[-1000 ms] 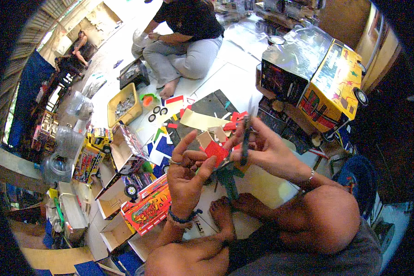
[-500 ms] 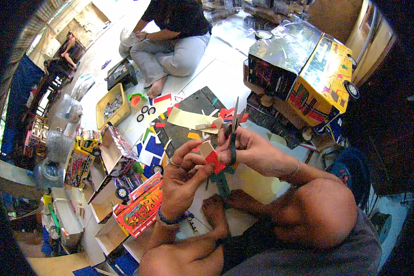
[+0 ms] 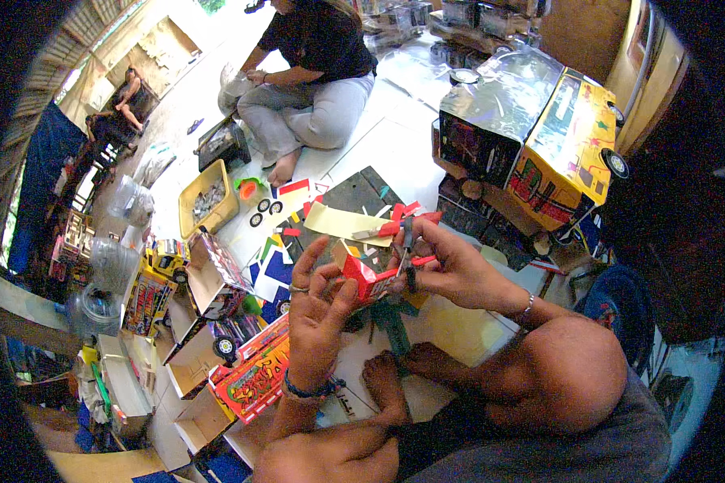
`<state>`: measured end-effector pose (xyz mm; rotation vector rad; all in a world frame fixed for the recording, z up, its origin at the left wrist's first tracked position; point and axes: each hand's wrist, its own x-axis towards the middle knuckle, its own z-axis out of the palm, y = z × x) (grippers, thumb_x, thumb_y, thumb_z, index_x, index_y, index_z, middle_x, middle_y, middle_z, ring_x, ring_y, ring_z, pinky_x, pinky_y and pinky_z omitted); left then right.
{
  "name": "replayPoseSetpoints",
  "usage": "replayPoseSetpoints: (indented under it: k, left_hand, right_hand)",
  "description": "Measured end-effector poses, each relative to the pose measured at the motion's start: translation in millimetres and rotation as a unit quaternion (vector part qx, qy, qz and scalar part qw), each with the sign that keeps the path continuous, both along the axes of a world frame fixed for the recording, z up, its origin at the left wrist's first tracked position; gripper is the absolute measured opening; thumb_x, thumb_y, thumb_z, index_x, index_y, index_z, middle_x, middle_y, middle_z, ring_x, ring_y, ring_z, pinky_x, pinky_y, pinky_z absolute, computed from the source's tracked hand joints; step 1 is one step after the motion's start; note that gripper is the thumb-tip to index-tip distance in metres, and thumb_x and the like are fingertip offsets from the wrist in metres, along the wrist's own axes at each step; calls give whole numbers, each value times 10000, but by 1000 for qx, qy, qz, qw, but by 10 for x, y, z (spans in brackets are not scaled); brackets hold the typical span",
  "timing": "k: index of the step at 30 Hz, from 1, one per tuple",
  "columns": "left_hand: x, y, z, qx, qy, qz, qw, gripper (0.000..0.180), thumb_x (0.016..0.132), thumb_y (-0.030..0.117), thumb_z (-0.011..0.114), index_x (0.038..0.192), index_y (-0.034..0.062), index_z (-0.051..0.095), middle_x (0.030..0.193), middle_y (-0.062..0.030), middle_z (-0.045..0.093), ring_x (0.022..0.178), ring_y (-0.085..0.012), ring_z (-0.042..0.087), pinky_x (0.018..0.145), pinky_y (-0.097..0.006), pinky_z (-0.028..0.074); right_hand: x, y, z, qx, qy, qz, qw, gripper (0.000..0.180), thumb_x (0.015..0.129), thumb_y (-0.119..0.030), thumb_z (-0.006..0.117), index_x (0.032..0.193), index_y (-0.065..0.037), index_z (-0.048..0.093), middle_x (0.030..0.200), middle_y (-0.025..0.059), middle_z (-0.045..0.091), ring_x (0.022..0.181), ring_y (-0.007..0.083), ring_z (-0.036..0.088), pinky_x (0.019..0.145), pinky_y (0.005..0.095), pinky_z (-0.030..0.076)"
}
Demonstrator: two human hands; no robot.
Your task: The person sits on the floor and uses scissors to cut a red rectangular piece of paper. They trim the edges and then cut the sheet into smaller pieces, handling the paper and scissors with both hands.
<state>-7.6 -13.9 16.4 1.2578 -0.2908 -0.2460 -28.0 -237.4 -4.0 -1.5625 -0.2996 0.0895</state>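
In the head view, the left hand point(image 3: 321, 310) pinches a red piece point(image 3: 368, 279) by thumb and fingers, one finger raised clear. The right hand's point(image 3: 457, 270) fingers wrap scissors point(image 3: 411, 279) beside it. The piece appears near the dark board's point(image 3: 366, 187) near edge.

The piece point(image 3: 364, 279) you pinch is red, your scissor handles point(image 3: 412, 280) black. Beyond your grip, the strip point(image 3: 330, 220) is pale yellow; left of your grip, the box point(image 3: 256, 381) wears green-and-yellow swirls on red.
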Motion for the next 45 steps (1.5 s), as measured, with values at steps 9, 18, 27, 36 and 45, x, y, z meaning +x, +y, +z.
replayPoseSetpoints:
  k: [9, 18, 27, 36, 45]
  left_hand:
    - [39, 253, 136, 325, -522, 57, 786, 467, 627, 309, 850, 1060, 166, 750, 1149, -39, 682, 1185, -264, 571, 969, -366, 487]
    - [-55, 218, 231, 309, -495, 1, 812, 429, 601, 284, 843, 999, 153, 748, 1007, -13, 694, 1043, -257, 600, 883, -357, 493]
    - [-94, 178, 188, 312, -466, -30, 827, 420, 628, 248, 841, 1016, 130, 729, 1068, -29, 703, 1105, -262, 587, 929, -373, 474]
    - [-121, 161, 236, 361, -482, -46, 797, 379, 681, 196, 827, 1038, 121, 722, 1254, -49, 658, 1192, -281, 550, 988, -379, 445]
    - [-94, 171, 199, 318, -505, 4, 803, 458, 700, 216, 821, 1135, 198, 678, 1235, -20, 658, 1178, -263, 564, 990, -396, 456]
  right_hand:
    - [-54, -55, 51, -30, -7, 84, 996, 516, 848, 2, 640, 1332, -32, 464, 1246, 84, 616, 1170, 174, 580, 987, 346, 475]
    - [-127, -129, 200, -74, -28, 116, 990, 382, 826, -19, 665, 1180, 1, 525, 1114, 106, 639, 1090, 181, 605, 935, 350, 495]
    - [-153, -163, 238, -86, -31, 103, 991, 355, 816, -33, 689, 1139, -15, 541, 1007, 95, 660, 1010, 171, 629, 870, 351, 513]
    - [-182, -180, 346, -197, -67, 47, 977, 354, 805, -34, 691, 1122, -55, 536, 979, 140, 647, 931, 290, 676, 791, 407, 531]
    - [-146, -177, 398, -250, -128, 22, 960, 345, 792, -89, 729, 1057, -87, 508, 881, 146, 624, 830, 357, 674, 667, 413, 506]
